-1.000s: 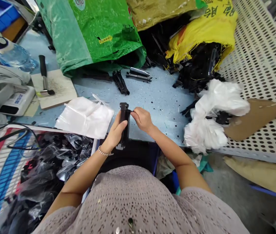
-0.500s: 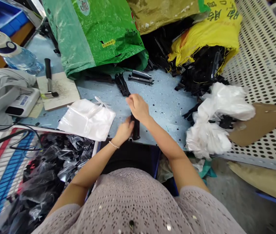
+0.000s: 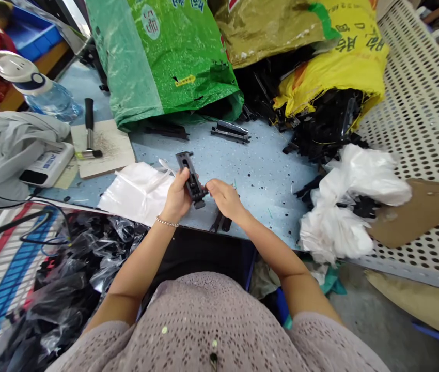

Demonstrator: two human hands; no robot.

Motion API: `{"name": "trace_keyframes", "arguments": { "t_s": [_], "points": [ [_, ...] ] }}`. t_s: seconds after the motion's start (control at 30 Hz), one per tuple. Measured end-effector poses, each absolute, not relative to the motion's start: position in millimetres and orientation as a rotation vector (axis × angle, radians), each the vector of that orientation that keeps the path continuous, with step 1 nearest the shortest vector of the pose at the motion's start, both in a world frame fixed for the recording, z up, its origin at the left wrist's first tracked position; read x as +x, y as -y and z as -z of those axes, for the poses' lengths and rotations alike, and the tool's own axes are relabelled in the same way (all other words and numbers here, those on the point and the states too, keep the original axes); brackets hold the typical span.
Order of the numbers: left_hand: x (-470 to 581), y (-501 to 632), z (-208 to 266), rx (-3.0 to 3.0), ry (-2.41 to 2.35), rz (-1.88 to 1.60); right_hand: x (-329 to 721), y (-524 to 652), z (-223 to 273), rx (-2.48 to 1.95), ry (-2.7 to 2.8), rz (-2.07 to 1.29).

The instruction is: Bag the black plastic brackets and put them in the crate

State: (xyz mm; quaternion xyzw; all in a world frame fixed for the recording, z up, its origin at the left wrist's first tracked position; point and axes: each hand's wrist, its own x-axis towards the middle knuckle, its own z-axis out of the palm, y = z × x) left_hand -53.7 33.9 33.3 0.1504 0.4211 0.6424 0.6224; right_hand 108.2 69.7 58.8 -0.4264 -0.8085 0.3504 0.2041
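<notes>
My left hand (image 3: 178, 196) is closed around a long black plastic part (image 3: 190, 178) with a slotted, recessed face, holding it tilted above the table. My right hand (image 3: 225, 199) is beside the part's right edge, thumb and fingertips pinched together; whatever is between them is too small to make out. Below my right hand, another black plastic part (image 3: 222, 223) lies at the table's front edge, partly covered by the hand. White plastic bags (image 3: 136, 191) lie flat to the left of my left hand. Further back on the table are more black parts (image 3: 230, 131).
A green sack (image 3: 181, 57) and a yellow sack (image 3: 343, 57) spill black parts at the back. On the left are a hammer (image 3: 89, 124) on a board (image 3: 121, 139), a white device (image 3: 49, 165) and a water bottle (image 3: 51, 98). Crumpled white plastic (image 3: 335, 217) lies right.
The black part that lay beyond my hands is now raised in my left hand. My right hand has come back nearer my body, and the view has shifted slightly.
</notes>
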Motion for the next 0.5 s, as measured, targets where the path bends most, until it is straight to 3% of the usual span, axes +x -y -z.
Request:
{"name": "trace_keyframes", "arguments": {
  "t_s": [0.13, 0.37, 0.5],
  "points": [
    [-33, -2, -48, 0.363, -0.823, -1.25, 109, -83, -61, -1.215, 2.235, -0.544],
    [-28, 12, -47, 0.318, -0.836, -1.281, 108, -70, -49, -1.157, 2.118, -1.136],
    [-34, 5, -47, 0.31, -0.879, -1.253, 124, -23, -40, -0.798, 2.433, -0.793]
  ]
}}
